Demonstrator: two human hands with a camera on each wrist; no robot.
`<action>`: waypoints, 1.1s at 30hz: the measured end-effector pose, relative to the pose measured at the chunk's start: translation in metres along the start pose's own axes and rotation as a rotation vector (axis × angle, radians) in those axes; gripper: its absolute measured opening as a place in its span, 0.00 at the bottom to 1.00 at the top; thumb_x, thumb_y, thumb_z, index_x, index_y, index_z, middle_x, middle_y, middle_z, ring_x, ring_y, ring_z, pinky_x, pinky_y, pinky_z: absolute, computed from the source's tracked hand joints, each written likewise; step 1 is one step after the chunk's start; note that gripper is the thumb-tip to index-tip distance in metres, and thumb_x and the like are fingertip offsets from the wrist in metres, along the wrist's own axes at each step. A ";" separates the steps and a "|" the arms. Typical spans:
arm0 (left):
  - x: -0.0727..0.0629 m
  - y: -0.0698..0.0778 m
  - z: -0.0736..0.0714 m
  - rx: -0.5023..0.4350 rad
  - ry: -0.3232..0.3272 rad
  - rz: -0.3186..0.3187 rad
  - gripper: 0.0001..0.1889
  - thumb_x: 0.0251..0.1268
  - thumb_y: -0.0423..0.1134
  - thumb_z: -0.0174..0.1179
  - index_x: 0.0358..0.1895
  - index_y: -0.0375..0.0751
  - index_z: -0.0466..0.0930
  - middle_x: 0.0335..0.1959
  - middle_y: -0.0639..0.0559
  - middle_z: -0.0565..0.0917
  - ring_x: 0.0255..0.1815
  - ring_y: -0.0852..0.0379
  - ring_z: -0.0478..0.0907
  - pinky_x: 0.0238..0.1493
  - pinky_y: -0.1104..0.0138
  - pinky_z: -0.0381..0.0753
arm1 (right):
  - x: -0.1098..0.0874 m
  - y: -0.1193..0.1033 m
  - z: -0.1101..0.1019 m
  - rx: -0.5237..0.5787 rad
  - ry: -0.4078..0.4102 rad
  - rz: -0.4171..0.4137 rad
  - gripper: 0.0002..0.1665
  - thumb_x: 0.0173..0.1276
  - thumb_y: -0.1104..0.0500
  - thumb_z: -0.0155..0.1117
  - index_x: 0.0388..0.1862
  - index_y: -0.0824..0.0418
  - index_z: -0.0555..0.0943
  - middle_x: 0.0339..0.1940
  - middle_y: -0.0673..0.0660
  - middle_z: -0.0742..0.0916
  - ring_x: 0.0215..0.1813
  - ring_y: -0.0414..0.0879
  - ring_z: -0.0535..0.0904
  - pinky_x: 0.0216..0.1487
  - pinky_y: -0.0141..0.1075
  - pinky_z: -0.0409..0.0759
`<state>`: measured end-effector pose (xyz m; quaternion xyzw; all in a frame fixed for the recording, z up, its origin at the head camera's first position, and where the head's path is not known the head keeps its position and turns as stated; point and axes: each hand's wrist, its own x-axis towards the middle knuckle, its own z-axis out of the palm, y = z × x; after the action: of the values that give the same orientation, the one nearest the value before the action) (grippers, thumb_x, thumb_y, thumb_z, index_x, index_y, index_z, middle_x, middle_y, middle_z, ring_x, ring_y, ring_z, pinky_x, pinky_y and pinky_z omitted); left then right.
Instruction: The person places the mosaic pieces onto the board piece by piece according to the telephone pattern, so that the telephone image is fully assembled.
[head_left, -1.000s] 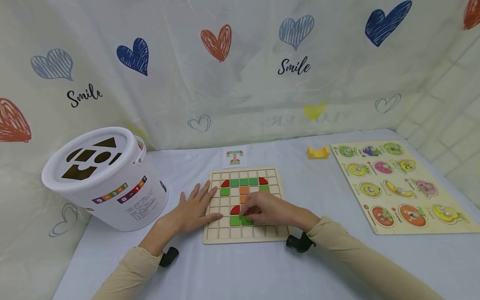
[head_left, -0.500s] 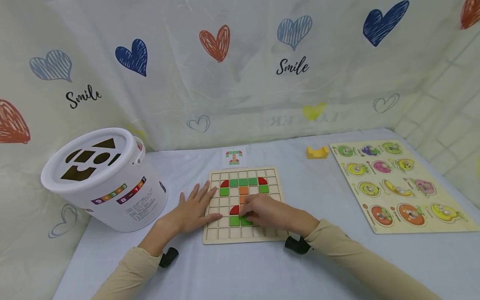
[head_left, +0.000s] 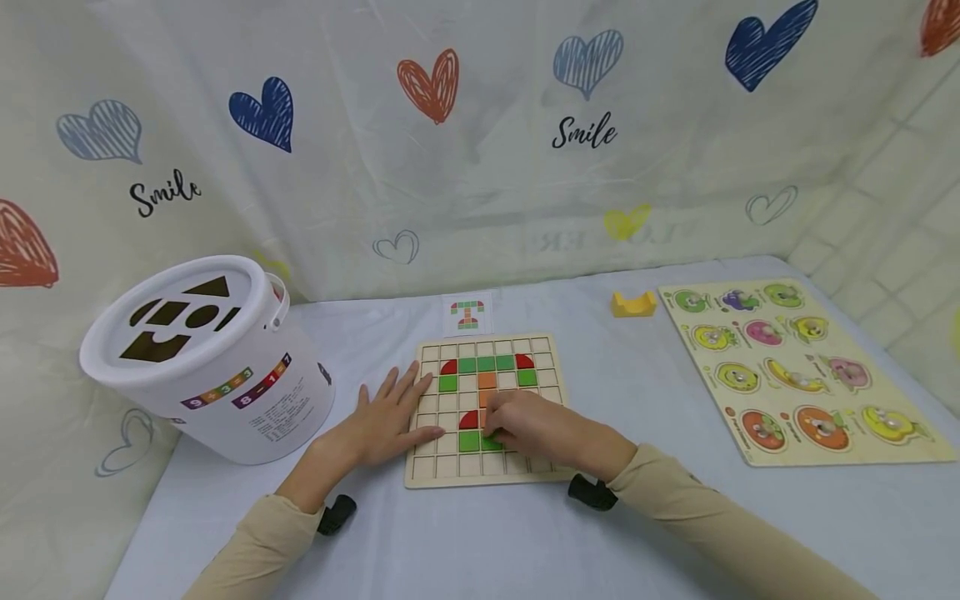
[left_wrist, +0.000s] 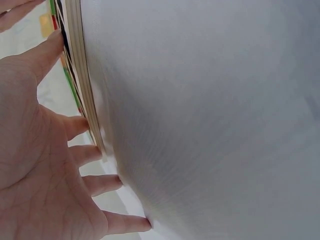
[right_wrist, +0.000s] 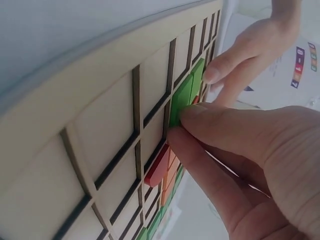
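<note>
A wooden grid board (head_left: 540, 472) with coloured tiles lies on the table. My left hand (head_left: 382, 427) spreads over its left edge, thumb and some fingertips touching the board. My right hand (head_left: 536, 427) is low over the lower middle of the board. In the right wrist view its thumb and index finger pinch the end of a green square tile (right_wrist: 182, 97) in the grid. Another green tile (head_left: 468, 442) lies beside it, with a red quarter-round tile (head_left: 469, 419) above. A second red quarter-round tile (right_wrist: 157, 170) shows near the index finger.
Behind the board lies a pattern card (head_left: 468, 315). A white bucket (head_left: 292, 400) with shaped lid holes stands at left. A yellow arch block (head_left: 633, 305) and a fruit puzzle board (head_left: 817, 417) lie at right. A patterned curtain (head_left: 495, 208) hangs behind.
The right hand's fingers have shifted slightly at the tile, so a bit of orange shows beside them. The left hand has stayed in place.
</note>
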<state>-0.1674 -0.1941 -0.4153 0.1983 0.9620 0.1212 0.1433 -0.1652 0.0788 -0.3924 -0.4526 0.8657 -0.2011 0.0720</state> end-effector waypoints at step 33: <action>0.001 0.000 0.001 -0.002 0.001 0.009 0.49 0.75 0.68 0.53 0.86 0.40 0.49 0.87 0.38 0.43 0.85 0.29 0.38 0.70 0.21 0.40 | -0.119 0.068 -0.052 0.324 -0.212 0.046 0.21 0.58 0.56 0.85 0.50 0.50 0.88 0.43 0.41 0.85 0.43 0.36 0.79 0.46 0.34 0.81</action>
<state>-0.1675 -0.1931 -0.4167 0.2027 0.9610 0.1229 0.1423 -0.1633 0.2253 -0.3798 -0.4340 0.8197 -0.2873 0.2391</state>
